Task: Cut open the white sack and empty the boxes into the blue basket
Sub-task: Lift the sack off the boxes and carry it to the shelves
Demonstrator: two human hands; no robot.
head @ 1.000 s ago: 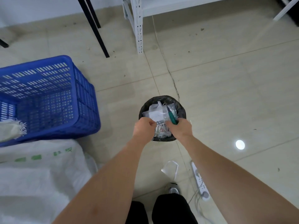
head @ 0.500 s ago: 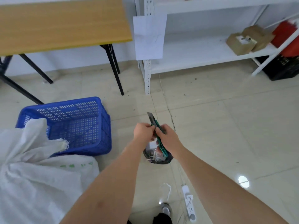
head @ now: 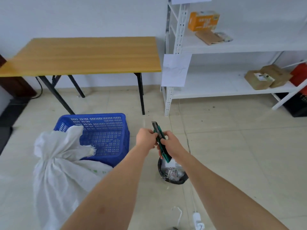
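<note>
The right hand grips a green utility knife by its handle — blade end pointing up and away. The left hand pinches the knife body just above that grip. Directly below the grip stands a black waste bin on the floor. Left of the grip sits the blue basket; the tied white sack leans against its near side.

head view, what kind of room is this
Probably a storeroom or packing area: white metal shelving holding brown cardboard parcels, a tied white woven sack leaning on a blue plastic basket on the tiled floor, and a plain wooden folding table.
</note>
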